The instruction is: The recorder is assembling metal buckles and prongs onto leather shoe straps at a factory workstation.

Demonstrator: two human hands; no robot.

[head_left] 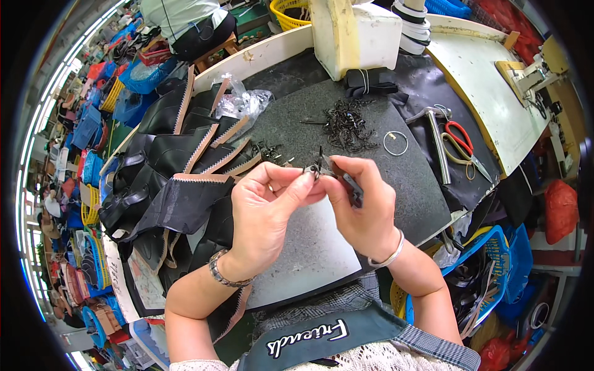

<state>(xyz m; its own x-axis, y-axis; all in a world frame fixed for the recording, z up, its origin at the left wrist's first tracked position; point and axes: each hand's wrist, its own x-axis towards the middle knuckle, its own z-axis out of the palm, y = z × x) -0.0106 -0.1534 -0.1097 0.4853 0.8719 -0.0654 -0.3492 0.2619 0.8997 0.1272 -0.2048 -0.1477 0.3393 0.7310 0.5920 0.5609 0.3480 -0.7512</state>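
Observation:
Both my hands meet over the middle of the work board. My left hand (266, 207) is closed, with thumb and finger pinching a small black strap piece (315, 168). Held in my right hand (370, 204) is a small cutter, apparently thread snips (352, 187), with a dark handle and a metal blade near that piece. Just beyond my fingers lies a tangled heap of small black strap pieces (350, 128). A smaller cluster of dark bits (265, 150) sits left of it. To the left, black leather shoe uppers (154, 157) with tan zigzag edges are piled up.
A crumpled clear plastic bag (246, 105) rests by the uppers. At the right are a hammer (438, 145), scissors (461, 148) and a thin ring (395, 143). A white machine (356, 40) stands at the back. A blue basket (495, 260) is low right; another person (185, 25) sits far left.

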